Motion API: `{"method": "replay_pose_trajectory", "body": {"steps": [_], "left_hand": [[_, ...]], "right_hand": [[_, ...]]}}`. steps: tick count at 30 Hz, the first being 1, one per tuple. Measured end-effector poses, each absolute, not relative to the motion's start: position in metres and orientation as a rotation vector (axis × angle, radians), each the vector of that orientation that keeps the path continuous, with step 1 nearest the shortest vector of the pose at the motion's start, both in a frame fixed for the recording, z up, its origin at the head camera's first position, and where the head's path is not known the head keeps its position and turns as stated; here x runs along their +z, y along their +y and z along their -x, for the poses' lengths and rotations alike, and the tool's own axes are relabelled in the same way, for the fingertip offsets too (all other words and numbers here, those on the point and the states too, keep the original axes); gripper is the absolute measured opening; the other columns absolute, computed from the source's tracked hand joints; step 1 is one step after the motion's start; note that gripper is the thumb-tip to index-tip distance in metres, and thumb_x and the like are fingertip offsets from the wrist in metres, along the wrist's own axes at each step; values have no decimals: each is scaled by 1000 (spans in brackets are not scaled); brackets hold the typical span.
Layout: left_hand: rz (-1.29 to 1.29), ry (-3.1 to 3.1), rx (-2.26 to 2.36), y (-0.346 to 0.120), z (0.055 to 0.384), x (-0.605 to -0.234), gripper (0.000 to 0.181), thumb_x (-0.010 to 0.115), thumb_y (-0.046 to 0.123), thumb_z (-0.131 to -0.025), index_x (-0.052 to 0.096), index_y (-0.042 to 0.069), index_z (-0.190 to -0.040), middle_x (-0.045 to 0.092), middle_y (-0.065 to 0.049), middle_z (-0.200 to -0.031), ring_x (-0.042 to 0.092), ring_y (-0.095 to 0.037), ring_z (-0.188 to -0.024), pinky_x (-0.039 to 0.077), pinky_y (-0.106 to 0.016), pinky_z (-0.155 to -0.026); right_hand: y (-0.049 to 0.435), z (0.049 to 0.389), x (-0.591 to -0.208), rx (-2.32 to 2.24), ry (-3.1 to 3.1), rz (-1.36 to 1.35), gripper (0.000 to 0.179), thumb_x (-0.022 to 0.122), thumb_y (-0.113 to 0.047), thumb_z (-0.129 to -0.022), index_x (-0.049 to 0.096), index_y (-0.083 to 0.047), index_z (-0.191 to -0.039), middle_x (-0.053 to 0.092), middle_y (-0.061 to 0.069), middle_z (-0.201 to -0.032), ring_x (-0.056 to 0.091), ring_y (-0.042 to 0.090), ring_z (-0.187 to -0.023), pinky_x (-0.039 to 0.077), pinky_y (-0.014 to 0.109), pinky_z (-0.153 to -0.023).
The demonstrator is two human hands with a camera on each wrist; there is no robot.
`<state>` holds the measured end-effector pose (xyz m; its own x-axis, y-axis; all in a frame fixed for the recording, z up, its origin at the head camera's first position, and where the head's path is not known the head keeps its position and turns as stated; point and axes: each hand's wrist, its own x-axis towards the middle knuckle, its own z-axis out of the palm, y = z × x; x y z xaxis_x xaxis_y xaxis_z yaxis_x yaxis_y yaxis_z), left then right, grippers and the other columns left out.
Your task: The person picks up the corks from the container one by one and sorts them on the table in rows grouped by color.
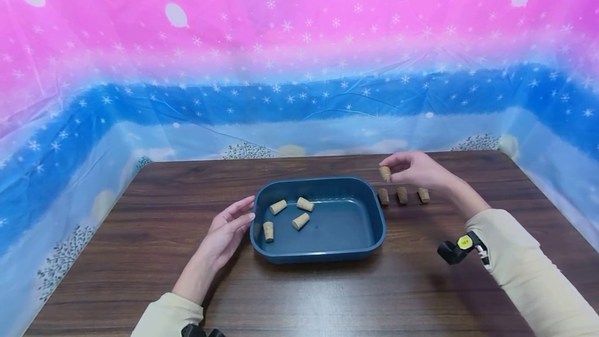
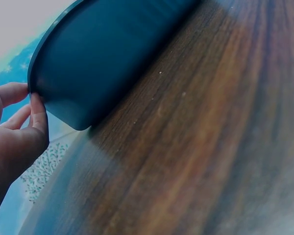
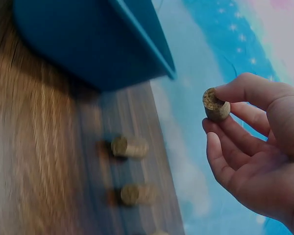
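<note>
A dark blue plastic bin (image 1: 318, 257) stands on the table with several tan corks (image 1: 301, 221) lying on their sides in its left half. My left hand (image 1: 226, 233) touches the bin's left end at the rim; in the left wrist view the fingertips of that hand (image 2: 19, 129) meet the bin's outer wall (image 2: 98, 58). Beyond the right end of the bin, my right hand (image 1: 418, 170) pinches a cork (image 1: 385, 172) between thumb and fingers, raised above the table. Below it, three corks (image 1: 402, 195) stand in a row beside the bin.
The brown wood-grain table (image 1: 187, 181) carries the bin and corks. A patterned pink and blue cloth (image 1: 299, 98) hangs behind the table and at both sides. A black wrist camera (image 1: 451, 252) sits on the right sleeve.
</note>
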<state>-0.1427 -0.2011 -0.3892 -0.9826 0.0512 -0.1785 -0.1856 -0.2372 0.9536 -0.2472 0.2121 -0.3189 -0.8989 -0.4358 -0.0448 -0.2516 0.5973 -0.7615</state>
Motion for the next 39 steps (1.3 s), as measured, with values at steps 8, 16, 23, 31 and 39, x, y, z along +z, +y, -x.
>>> {"method": "replay_pose_trajectory", "body": {"steps": [8, 16, 23, 31, 39], "left_hand": [[175, 1836, 2345, -202, 142, -388, 51, 54, 2, -96, 38, -3, -145, 43, -13, -137, 48, -17, -119, 42, -24, -99], [179, 1850, 2343, -203, 141, -388, 51, 55, 3, -96, 39, -2, -144, 44, -12, -135, 48, -17, -119, 42, -25, -99], [172, 1842, 2340, -202, 141, -388, 51, 56, 3, -96, 39, -2, -144, 42, -13, -138, 48, -18, -120, 41, -26, -100], [173, 1847, 2340, -203, 141, -389, 51, 55, 3, -97, 39, -2, -144, 42, -14, -139, 48, -18, -120, 41, -25, -100], [173, 1848, 2333, -202, 142, -388, 51, 55, 3, -97, 40, -1, -144, 40, -14, -141, 45, -21, -123, 41, -26, -100]], "right_hand": [[238, 248, -328, -1080, 2671, 491, 40, 66, -11, -88, 61, -2, -126, 60, 19, -123, 55, 35, -111, 46, 47, -88], [261, 250, -340, -1037, 2725, 451, 40, 69, -13, -86, 62, -2, -124, 61, 20, -122, 54, 36, -111, 45, 42, -86], [287, 249, -352, -985, 2773, 440, 42, 71, -18, -86, 63, -3, -124, 58, 23, -126, 48, 40, -119, 41, 44, -90], [311, 250, -370, -1176, 2677, 364, 47, 69, -15, -88, 57, 6, -128, 62, 20, -118, 59, 11, -95, 48, 26, -77], [331, 251, -389, -1455, 2525, 241, 53, 68, -6, -87, 48, 15, -131, 62, -1, -109, 59, 1, -87, 52, 24, -73]]}}
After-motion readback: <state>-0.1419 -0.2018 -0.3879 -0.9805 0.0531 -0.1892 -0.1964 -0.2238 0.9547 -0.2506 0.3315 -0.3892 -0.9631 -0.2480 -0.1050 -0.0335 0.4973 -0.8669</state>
